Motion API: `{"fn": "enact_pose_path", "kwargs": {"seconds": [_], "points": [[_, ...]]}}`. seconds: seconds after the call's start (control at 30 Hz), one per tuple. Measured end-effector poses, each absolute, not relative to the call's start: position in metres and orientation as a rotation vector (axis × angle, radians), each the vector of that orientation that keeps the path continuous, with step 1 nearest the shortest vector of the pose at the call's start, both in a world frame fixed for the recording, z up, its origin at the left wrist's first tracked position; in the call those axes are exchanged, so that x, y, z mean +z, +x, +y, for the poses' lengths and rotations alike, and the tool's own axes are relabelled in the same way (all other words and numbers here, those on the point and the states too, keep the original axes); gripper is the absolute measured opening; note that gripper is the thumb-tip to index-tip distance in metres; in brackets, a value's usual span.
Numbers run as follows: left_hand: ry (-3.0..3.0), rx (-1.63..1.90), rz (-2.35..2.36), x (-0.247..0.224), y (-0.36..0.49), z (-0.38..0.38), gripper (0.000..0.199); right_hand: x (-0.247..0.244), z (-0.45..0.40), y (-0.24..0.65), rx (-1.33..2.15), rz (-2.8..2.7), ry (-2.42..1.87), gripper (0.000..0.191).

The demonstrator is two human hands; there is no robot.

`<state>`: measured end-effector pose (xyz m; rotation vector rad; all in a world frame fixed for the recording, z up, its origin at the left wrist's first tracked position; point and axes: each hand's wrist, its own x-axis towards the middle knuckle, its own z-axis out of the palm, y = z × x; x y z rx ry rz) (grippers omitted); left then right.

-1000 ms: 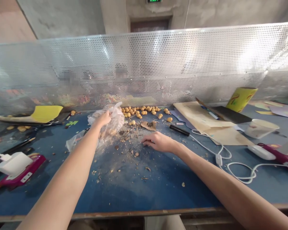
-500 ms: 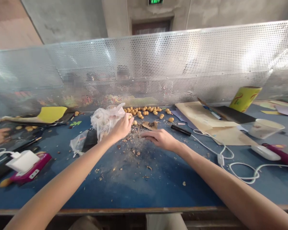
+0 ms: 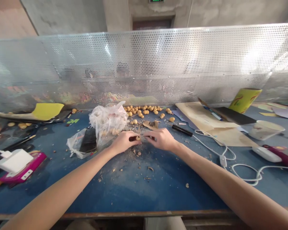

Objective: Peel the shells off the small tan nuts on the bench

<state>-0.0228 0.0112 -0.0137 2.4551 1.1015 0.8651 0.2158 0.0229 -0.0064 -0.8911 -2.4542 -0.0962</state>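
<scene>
Left hand pinched a small tan piece

In the head view, the left hand (image 3: 124, 141) pinched the small tan piece (image 3: 138, 138) between thumb and fingers, above the blue table (image 3: 134, 195). The right hand (image 3: 162, 139) was near it, fingers curled towards the thumb; whether they gripped anything could not be told. The plastic bag (image 3: 107, 119) lay beyond the left hand.

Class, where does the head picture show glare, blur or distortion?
Head view: white glare on the perforated screen, strongest at right; head view: blocky pixelated patches behind it; head view: the white cup near the right edge looks stretched sideways, probably by the wide lens.
</scene>
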Motion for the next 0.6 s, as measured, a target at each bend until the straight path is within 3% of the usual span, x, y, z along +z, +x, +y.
{"fn": "enact_pose_path", "kwargs": {"seconds": [0.6], "points": [[2.640,0.821,1.190,-0.0107,-0.0139,0.0069,0.026,-0.0047,0.0214,0.2099,-0.173,-2.512,-0.767,0.025]]}}
